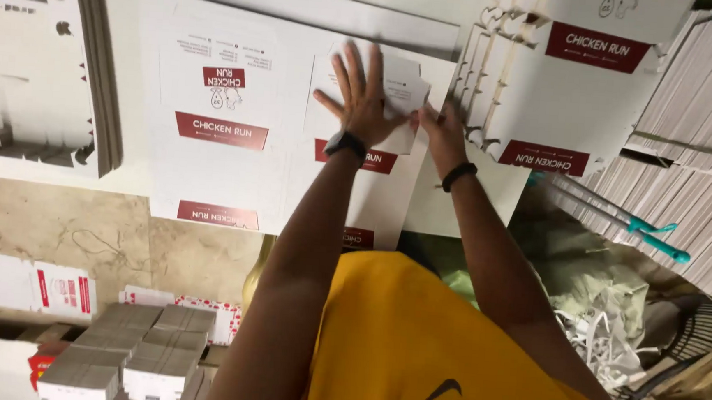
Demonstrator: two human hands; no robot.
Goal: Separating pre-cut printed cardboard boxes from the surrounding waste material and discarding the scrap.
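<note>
The left hand point(362, 101) lies flat with its fingers spread wide, palm pressed down on a white flat die-cut cardboard box blank with dark red printed bands point(213, 109); it grips nothing and only bears on the sheet. A black watch sits on its wrist. Just to its three o'clock, the right hand point(441, 129) has its grip closed in a pinch on the edge of a folded white cardboard flap point(408, 92) belonging to the same blank; the fingertips are partly hidden, so how tightly it holds cannot be told. A black band circles that wrist.

The blank lies open on the white desk point(124, 87), stretching from the hands toward nine o'clock, its near edge overhanging a beige marble-patterned floor point(57, 231).

At one o'clock from the hands leans a stack of white die-cut box blanks with notched edges point(560, 97). Further, at three o'clock, rise tall piles of flat white cardboard sheets point(698, 122), with a teal-handled metal tool point(650, 234) lying against them. At ten o'clock another pile of white cut-out cardboard sheets point(35, 65) rests on the desk. At seven o'clock, low on the floor, stand bundles of grey folded cartons point(141, 352). The person wears a yellow shirt point(413, 343).
</note>
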